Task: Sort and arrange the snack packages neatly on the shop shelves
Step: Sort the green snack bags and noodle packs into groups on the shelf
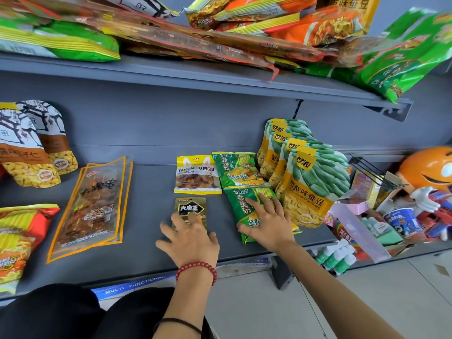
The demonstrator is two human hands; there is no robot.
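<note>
The left hand, with a red bead bracelet on its wrist, lay with fingers spread wide on the lower half of a small black-and-gold packet, gripping nothing. This packet lay flat near the front of the grey lower shelf. The right hand pressed flat, fingers straight and splayed, on the nearer green snack packet, just to the right of the black-and-gold one.

A second green snack packet lay directly behind the first, their ends touching. Left of it lay a yellow-and-white packet. To the right stood a row of yellow broad bean pouches, upright and overlapping, the front one just beside the right hand.

Further left on the same shelf lay a stack of clear orange-edged packets, and behind them two brown-and-white nut pouches leaned against the back panel. An orange-and-yellow bag lay at the far left edge.

The upper shelf carried a loose pile of mixed packets, green, orange and clear.
</note>
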